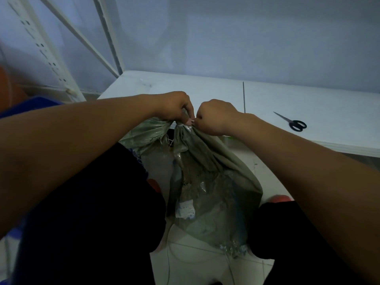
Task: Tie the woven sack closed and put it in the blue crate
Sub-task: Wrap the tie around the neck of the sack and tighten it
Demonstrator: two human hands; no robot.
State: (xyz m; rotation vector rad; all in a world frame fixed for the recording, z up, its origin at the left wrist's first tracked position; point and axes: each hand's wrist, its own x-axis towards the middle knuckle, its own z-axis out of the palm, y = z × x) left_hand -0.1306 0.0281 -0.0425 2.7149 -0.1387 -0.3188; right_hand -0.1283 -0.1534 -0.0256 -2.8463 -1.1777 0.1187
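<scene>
Hands were seen clenched at the gathered neck of a grey-green woven sack (207, 182), which stood on the pale floor (197, 262) between the person's dark-clad knees. The left hand (174, 105) was closed around the bunched fabric on the left of the neck, where the loose mouth of the sack flared out to the side with frayed threads hanging from it. The right hand (216, 116) was fisted on the right of the neck, its fingertips pinching at the cinched point; whether a cord was held there could not be told. The two hands were set knuckle to knuckle, nearly touching, directly above the body of the sack. A small white label (185, 208) was visible on the sack's front, and loose strands trailed from its bottom corner across the floor. A blue crate (30, 103) was partly seen at the left edge, behind the left forearm and well apart from the sack. Black-handled scissors (292, 122) lay on the white tabletop (205, 87) to the right, clear of both hands.
</scene>
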